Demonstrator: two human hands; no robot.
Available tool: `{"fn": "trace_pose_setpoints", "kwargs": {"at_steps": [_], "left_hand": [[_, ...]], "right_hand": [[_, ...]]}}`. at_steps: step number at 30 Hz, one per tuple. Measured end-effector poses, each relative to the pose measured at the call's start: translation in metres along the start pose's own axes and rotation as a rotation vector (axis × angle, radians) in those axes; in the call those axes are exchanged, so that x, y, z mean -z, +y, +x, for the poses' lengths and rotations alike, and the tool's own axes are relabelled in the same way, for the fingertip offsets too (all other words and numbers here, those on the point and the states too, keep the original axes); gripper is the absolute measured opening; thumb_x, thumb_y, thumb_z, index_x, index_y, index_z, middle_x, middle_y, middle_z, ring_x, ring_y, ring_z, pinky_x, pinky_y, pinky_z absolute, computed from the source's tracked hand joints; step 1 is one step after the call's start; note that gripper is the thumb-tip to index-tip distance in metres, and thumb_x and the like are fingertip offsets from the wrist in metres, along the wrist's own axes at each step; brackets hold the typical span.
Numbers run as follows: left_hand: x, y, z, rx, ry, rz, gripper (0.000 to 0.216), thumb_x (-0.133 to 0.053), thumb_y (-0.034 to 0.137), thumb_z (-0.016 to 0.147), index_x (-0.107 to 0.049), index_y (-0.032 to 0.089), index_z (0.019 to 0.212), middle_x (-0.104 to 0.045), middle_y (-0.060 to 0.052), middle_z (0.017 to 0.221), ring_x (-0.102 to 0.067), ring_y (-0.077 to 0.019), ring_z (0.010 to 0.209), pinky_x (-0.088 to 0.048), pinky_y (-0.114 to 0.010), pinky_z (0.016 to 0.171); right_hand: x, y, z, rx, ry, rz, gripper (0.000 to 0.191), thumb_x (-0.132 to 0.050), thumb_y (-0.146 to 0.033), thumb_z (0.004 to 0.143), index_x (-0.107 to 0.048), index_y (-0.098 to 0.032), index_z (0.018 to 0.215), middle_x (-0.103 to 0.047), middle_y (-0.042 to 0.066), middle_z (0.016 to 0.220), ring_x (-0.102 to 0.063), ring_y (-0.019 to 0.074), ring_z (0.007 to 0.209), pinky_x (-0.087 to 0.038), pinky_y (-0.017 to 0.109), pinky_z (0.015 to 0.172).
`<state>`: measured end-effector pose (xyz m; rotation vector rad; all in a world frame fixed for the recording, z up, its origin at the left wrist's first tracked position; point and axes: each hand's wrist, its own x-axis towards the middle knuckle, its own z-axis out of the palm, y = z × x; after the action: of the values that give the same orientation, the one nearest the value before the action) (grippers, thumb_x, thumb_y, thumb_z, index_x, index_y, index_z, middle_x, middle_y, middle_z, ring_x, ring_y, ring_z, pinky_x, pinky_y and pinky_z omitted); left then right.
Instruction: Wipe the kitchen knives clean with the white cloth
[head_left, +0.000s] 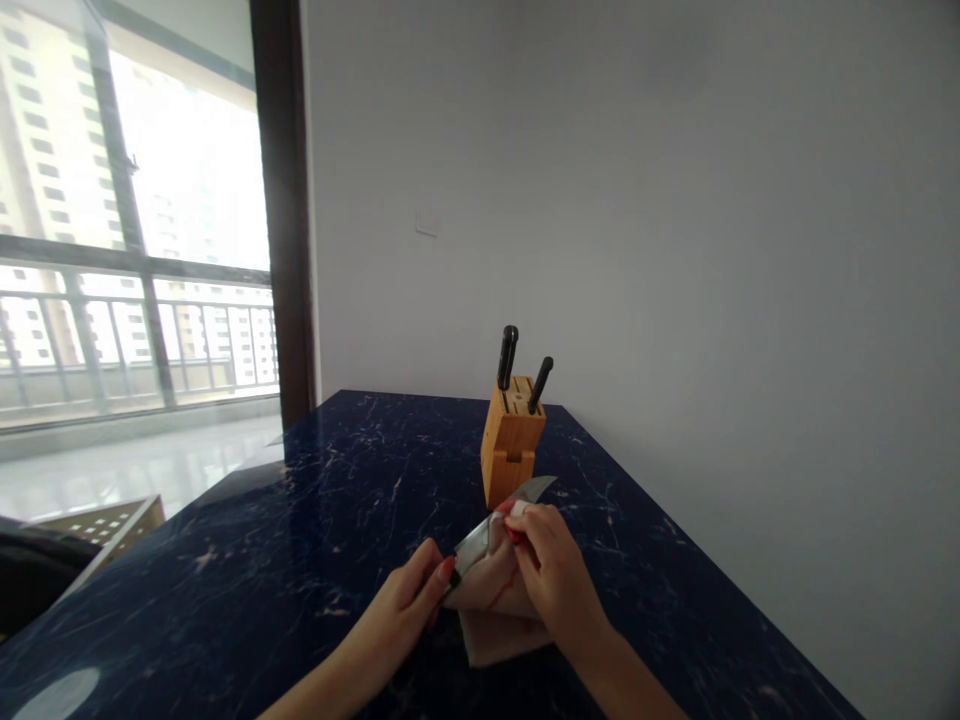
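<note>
My left hand (416, 592) is closed around the dark handle of a kitchen knife (474, 545). The blade slants up and away to the right, its tip showing past my right hand. In my right hand (550, 560) a pale cloth (495, 590) with reddish lines is pinched against the blade, and its lower part hangs down below. Part of the blade is hidden by the cloth and fingers. Just beyond the blade stands a wooden knife block (519, 435), with two black-handled knives in its slots: one at the left (508, 358), one at the right (541, 384).
The dark blue marbled table (360, 480) reaches back to a plain pale wall (637, 220), which also runs along its right side. At the left are a large window (187, 200) and a light perforated basket or crate (112, 535) beside the table, with something black over it.
</note>
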<state>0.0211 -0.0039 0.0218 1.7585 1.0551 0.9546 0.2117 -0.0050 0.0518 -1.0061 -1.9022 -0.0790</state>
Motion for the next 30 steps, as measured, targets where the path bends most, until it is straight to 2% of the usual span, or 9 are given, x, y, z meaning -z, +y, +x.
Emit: {"fn": "trace_pose_setpoints", "kwargs": {"at_steps": [6,12,17,20,25,27,30], "left_hand": [[0.0,-0.002,0.001,-0.003,0.014,-0.019,0.034,-0.034,0.05,0.084,-0.04,0.02,0.069,-0.039,0.008,0.055,-0.035,-0.0085,0.052,-0.029,-0.018,0.049],[-0.001,-0.002,0.001,-0.005,-0.007,0.028,0.033,-0.033,0.048,0.085,-0.04,0.02,0.069,-0.038,0.009,0.053,-0.034,-0.0086,0.051,-0.028,-0.019,0.048],[-0.002,-0.009,0.003,-0.074,0.012,0.058,0.033,-0.035,0.047,0.085,-0.041,0.019,0.068,-0.043,0.007,0.056,-0.038,-0.0091,0.053,-0.031,-0.019,0.05],[-0.002,-0.009,0.004,-0.072,0.016,0.091,0.034,-0.034,0.048,0.085,-0.041,0.02,0.068,-0.041,0.007,0.054,-0.037,-0.0092,0.051,-0.03,-0.019,0.048],[-0.002,-0.006,0.003,-0.065,0.008,0.116,0.033,-0.033,0.048,0.084,-0.04,0.02,0.069,-0.039,0.008,0.051,-0.035,-0.009,0.048,-0.027,-0.019,0.045],[-0.002,-0.005,0.002,-0.061,0.007,0.12,0.033,-0.033,0.048,0.085,-0.04,0.02,0.069,-0.038,0.008,0.051,-0.035,-0.009,0.047,-0.026,-0.019,0.045],[-0.002,-0.005,0.002,-0.066,0.001,0.134,0.032,-0.033,0.047,0.085,-0.04,0.02,0.069,-0.038,0.008,0.051,-0.035,-0.0091,0.048,-0.027,-0.019,0.046]], "right_hand": [[0.0,-0.004,-0.001,0.103,-0.076,-0.023,0.025,-0.042,-0.006,0.08,-0.057,-0.022,0.093,-0.056,0.003,0.083,-0.051,0.0157,0.082,-0.045,0.03,0.073],[0.0,0.0,-0.001,0.038,0.02,-0.032,0.026,-0.042,-0.004,0.079,-0.057,-0.021,0.092,-0.055,0.004,0.087,-0.051,0.0168,0.086,-0.044,0.032,0.077],[-0.01,-0.012,-0.004,0.098,-0.121,-0.029,0.023,-0.045,-0.004,0.078,-0.057,-0.021,0.088,-0.056,0.003,0.084,-0.052,0.0167,0.083,-0.045,0.031,0.073],[-0.006,-0.007,-0.002,0.072,-0.038,-0.043,0.024,-0.043,-0.005,0.078,-0.056,-0.021,0.089,-0.057,0.004,0.085,-0.052,0.017,0.084,-0.045,0.033,0.075],[0.015,0.015,0.007,-0.079,0.143,-0.051,0.023,-0.042,-0.005,0.077,-0.054,-0.021,0.088,-0.054,0.005,0.091,-0.05,0.0193,0.09,-0.042,0.039,0.081],[0.018,0.018,0.008,-0.104,0.155,-0.058,0.023,-0.043,-0.004,0.076,-0.053,-0.021,0.087,-0.054,0.005,0.091,-0.049,0.0198,0.091,-0.041,0.04,0.082],[0.01,0.012,0.005,-0.077,0.083,-0.031,0.023,-0.042,-0.003,0.076,-0.052,-0.021,0.087,-0.053,0.005,0.091,-0.049,0.0194,0.091,-0.041,0.039,0.082]]}}
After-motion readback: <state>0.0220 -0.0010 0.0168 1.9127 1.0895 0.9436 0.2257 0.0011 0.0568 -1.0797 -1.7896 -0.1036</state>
